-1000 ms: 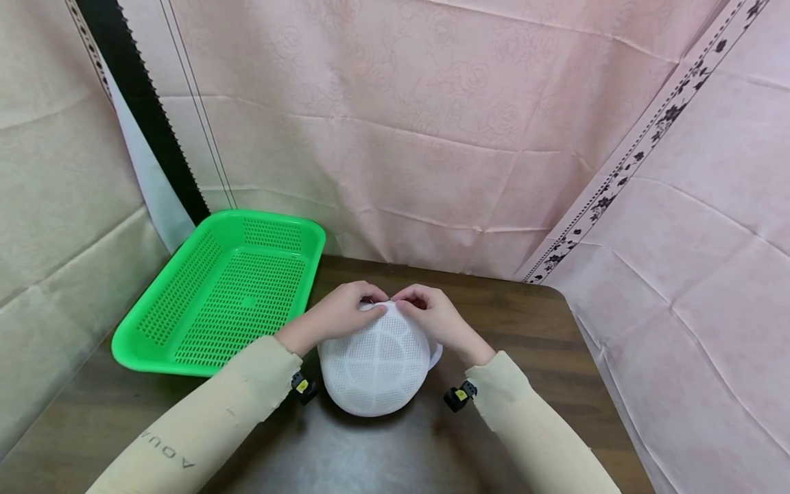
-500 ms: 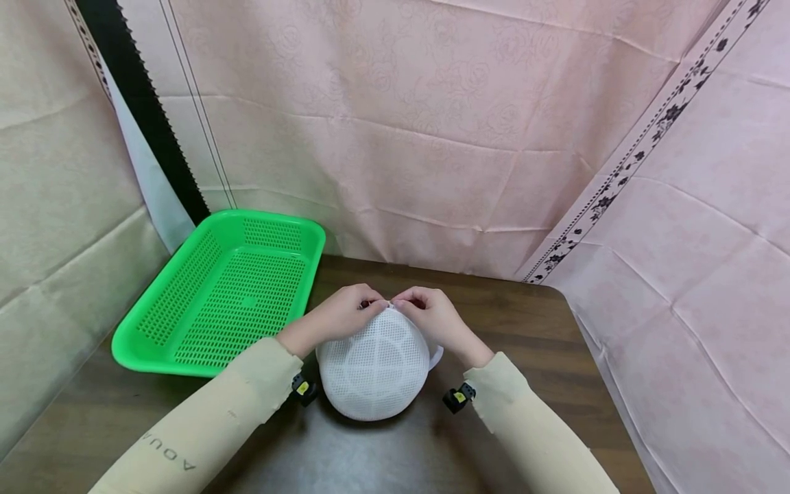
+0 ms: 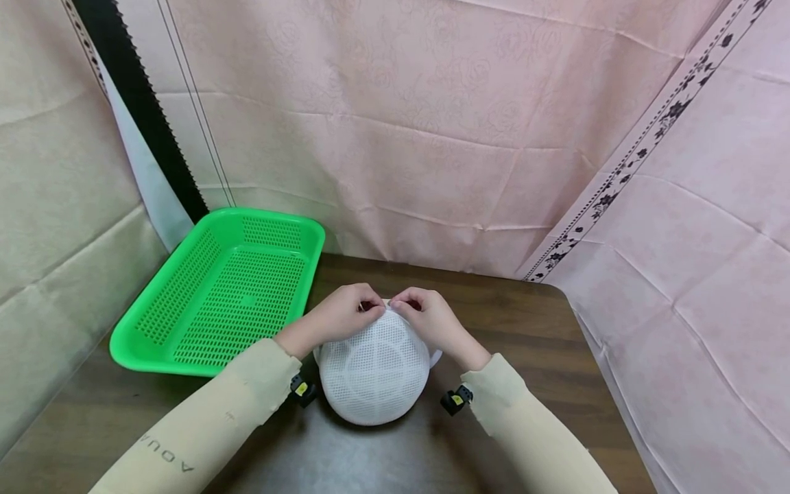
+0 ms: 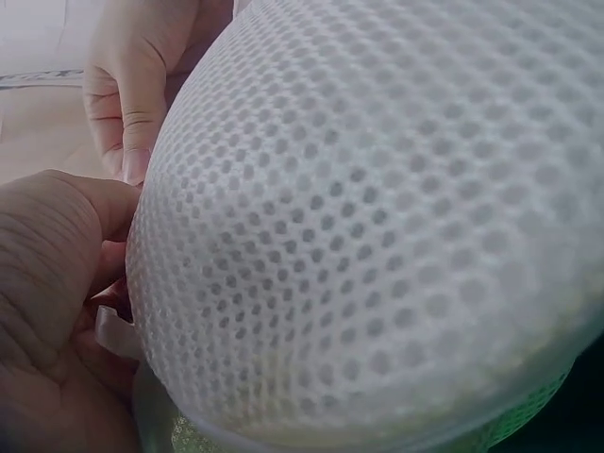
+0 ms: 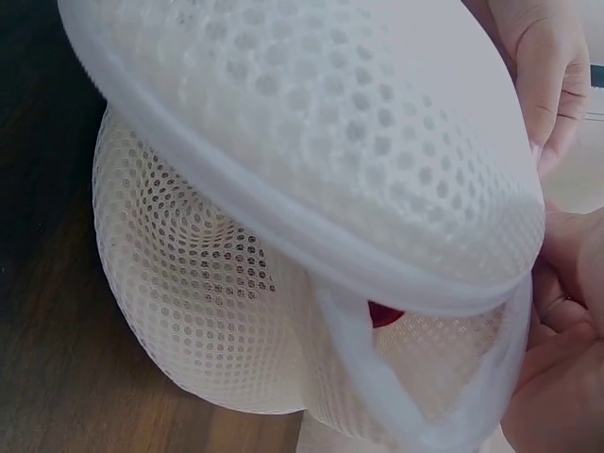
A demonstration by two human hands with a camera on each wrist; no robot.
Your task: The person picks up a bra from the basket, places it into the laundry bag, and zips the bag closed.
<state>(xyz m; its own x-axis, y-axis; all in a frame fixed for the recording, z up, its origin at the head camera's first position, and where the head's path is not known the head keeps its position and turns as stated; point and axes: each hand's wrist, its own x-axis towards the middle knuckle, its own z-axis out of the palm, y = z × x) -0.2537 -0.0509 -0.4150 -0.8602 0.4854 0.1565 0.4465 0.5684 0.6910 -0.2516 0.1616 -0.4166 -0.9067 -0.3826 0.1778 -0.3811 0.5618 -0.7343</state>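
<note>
A rounded white mesh laundry bag (image 3: pixel 373 374) stands on the table between both hands. My left hand (image 3: pixel 345 312) pinches its far top edge from the left, thumb toward me. From the right, my right hand (image 3: pixel 432 317) pinches the same edge, close to the left fingertips. In the right wrist view the bag (image 5: pixel 198 274) shows two mesh lobes, white trim and a white strap loop (image 5: pixel 363 363). Something dark red (image 5: pixel 385 314) peeks out beneath the trim. The left wrist view has mesh across most of it, with a small white tab (image 4: pixel 115 332) beside my left hand. The pinched spot itself is mostly hidden.
A green perforated plastic basket (image 3: pixel 247 302) stands on the left of the dark wooden table (image 3: pixel 518 329). Pale patterned cloth (image 3: pixel 420 137) hangs behind the table and at both sides. Bare tabletop extends to the right of the bag.
The bag's rounded near side has shifted slightly toward me. Both hands stay at its far edge, with only small finger movements and the fingertips a little farther apart.
</note>
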